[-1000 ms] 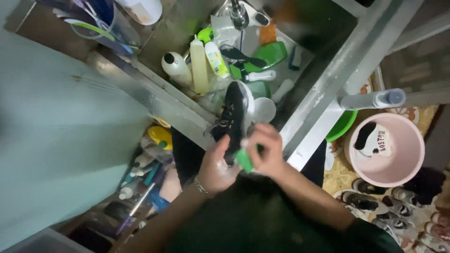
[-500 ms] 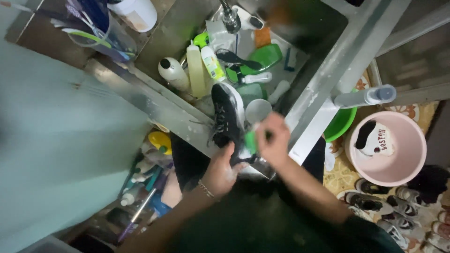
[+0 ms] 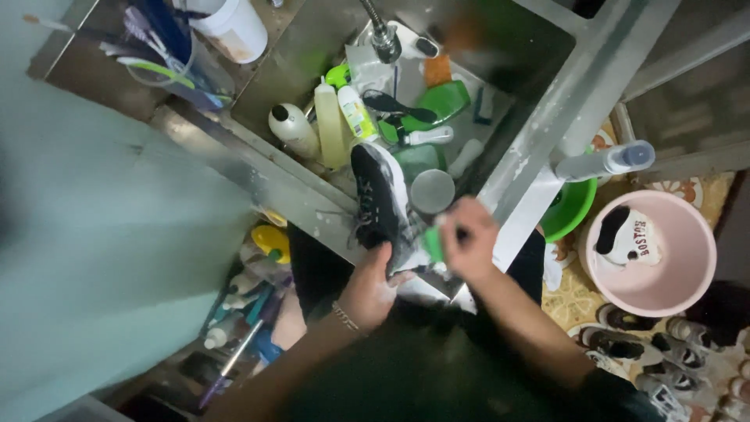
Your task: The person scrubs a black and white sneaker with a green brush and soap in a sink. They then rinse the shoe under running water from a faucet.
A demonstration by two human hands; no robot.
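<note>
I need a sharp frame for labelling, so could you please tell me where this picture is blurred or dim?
Head view: the right hand is motion-smeared, the pale wall at left is soft, the black-and-white sneaker in the left hand is fairly sharp, and the lower middle is dark.

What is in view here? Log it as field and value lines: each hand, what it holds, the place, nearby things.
left hand: grips the heel end of a black sneaker
right hand: closed on a green brush, against the sneaker's side
place: over a metal sink
in sink: bottles, green tub, faucet
on floor at right: pink bucket, green basin, shoes
</note>
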